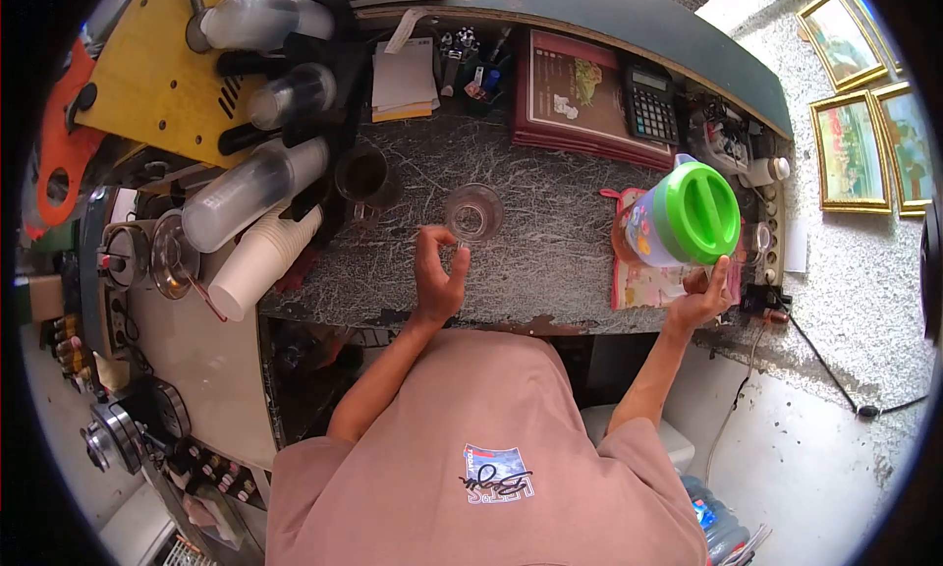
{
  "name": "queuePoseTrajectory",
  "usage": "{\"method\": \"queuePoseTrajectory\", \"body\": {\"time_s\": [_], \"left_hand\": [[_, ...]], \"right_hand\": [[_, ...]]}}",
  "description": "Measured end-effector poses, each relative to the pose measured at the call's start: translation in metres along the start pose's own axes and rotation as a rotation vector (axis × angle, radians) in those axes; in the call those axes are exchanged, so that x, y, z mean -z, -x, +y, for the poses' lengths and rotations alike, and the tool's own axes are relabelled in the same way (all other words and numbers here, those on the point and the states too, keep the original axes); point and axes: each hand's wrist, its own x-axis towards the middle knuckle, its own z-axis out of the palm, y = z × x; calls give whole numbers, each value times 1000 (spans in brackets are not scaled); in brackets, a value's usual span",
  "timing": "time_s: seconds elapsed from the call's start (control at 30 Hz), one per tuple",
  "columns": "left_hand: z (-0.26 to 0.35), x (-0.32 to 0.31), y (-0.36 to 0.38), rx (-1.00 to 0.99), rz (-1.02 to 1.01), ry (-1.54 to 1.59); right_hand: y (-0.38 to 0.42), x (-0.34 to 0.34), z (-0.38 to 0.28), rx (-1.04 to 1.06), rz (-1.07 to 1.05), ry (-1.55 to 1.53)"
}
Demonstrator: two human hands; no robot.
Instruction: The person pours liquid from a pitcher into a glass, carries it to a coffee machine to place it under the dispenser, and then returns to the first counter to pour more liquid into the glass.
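My left hand [440,283] pinches the glass mug [474,212] just ahead; my right hand [700,299] grips the lidded pitcher [685,215] (best kept level).

The shirt [491,409] reads "LET'S Begin" and "TODAY"

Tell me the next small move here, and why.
I'd probably ease the green-lidded pitcher toward the clear glass: the right hand appears to hold the pitcher, the left hand is right by the glass, which looks empty, and the two vessels are well apart.
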Motion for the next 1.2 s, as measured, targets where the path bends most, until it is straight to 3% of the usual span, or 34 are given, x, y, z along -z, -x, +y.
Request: {"method": "queuePoseTrajectory", "body": {"time_s": [0.03, 0.1, 0.23, 0.33, 0.57, 1.1, 1.2], "left_hand": [[3, 0, 1, -1, 8, 3], [9, 1, 2, 106, -63, 34], [10, 0, -3, 123, -74, 100], [3, 0, -2, 191, -185, 232], [-14, -1, 0, 138, -308, 295], [-22, -5, 1, 36, -298, 240], [-21, -6, 0, 11, -273, 242]], "right_hand": [[-4, 2, -2, 5, -6, -1], [-10, 0, -11, 1, -217, -50], [-5, -22, -41, -81, -309, 55], [-8, -33, -58, -77, -639, 269], [4, -84, -92, -37, -1013, 614], [12, -142, -123, 255, -1316, 780], [14, -150, -129, 228, -1379, 833]]}}
